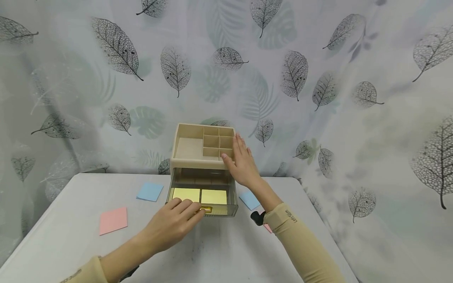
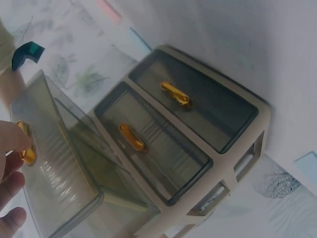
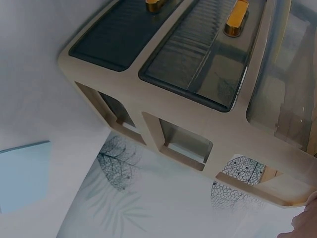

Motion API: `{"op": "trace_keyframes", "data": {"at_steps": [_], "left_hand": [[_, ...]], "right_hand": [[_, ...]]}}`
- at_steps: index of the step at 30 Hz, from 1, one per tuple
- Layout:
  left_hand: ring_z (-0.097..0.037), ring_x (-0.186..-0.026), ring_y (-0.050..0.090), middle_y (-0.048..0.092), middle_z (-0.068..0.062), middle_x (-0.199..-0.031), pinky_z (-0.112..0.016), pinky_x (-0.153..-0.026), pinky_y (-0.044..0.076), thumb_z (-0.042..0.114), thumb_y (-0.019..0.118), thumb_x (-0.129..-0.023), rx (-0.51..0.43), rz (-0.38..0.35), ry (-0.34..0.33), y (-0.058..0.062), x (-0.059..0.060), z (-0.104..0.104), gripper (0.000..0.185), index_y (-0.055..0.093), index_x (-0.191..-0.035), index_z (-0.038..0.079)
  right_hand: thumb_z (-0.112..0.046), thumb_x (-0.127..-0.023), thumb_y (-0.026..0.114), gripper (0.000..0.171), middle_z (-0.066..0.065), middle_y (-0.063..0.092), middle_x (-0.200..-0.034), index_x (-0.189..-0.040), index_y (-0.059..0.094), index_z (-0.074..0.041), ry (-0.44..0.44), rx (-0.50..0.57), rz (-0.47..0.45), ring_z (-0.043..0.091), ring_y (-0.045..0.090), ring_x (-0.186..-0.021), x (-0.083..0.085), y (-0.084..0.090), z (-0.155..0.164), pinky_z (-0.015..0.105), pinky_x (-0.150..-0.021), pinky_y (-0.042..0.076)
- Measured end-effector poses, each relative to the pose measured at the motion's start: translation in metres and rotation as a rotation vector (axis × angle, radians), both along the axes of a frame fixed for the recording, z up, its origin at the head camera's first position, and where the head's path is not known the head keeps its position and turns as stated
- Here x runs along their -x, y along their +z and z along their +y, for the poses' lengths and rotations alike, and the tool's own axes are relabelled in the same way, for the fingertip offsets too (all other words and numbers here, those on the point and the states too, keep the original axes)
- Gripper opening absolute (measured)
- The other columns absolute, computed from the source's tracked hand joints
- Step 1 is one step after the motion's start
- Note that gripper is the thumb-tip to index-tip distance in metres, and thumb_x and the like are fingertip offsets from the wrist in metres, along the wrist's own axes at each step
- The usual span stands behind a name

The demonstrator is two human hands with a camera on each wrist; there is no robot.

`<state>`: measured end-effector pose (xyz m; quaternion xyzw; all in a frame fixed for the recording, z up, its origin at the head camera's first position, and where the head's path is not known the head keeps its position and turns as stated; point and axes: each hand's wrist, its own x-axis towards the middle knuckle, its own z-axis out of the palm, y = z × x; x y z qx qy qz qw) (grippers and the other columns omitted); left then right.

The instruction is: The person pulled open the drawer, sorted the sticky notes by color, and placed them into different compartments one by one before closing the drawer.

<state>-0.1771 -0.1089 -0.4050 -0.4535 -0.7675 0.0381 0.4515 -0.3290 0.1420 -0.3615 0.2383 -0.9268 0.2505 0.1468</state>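
A beige desktop drawer organizer (image 1: 198, 162) stands near the back of the table, its top split into one large and several small compartments. Its clear top drawer (image 1: 231, 210) is pulled out and holds two yellow sticky-note pads (image 1: 214, 196) side by side. My left hand (image 1: 171, 224) pinches that drawer's gold handle (image 1: 206, 209) between thumb and fingers. On the upper right edge of the organizer rests my right hand (image 1: 243, 165), fingers straight along the side. The left wrist view shows two lower drawers, a middle one (image 2: 163, 163) and a bottom one (image 2: 218, 109), both closed.
Left of the organizer lie a blue sticky-note pad (image 1: 150, 191) and a pink one (image 1: 113, 221). Another blue pad (image 1: 249, 200) lies to the right, with a pink one (image 1: 267, 228) partly hidden by the right forearm. A leaf-print curtain (image 1: 226, 90) hangs behind the table.
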Motion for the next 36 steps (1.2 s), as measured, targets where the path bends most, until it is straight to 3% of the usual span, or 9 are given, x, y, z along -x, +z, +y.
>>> {"op": "trace_keyframes", "data": {"at_steps": [24,36], "left_hand": [[-0.019,-0.086,0.060,0.066,-0.001,-0.099,-0.030,-0.069,0.050,0.008,0.028,-0.114,-0.043,-0.003,0.000,-0.0034,0.0017,0.0002,0.047,0.073,-0.106,0.011],[-0.020,-0.087,0.061,0.067,-0.001,-0.100,-0.031,-0.069,0.050,0.012,0.030,-0.115,-0.081,-0.023,0.002,-0.0019,0.0053,0.0003,0.045,0.074,-0.104,0.010]], "right_hand": [[-0.057,-0.109,0.033,0.085,0.010,-0.003,-0.175,-0.166,0.004,-0.002,0.000,0.002,-0.024,0.027,-0.003,-0.161,-0.0005,0.0012,-0.0002,0.056,-0.129,0.003],[-0.054,-0.109,0.035,0.083,0.016,0.001,-0.175,-0.166,0.004,-0.002,0.006,0.010,-0.017,0.028,-0.002,-0.161,-0.0009,0.0015,-0.0006,0.057,-0.128,0.004]]}}
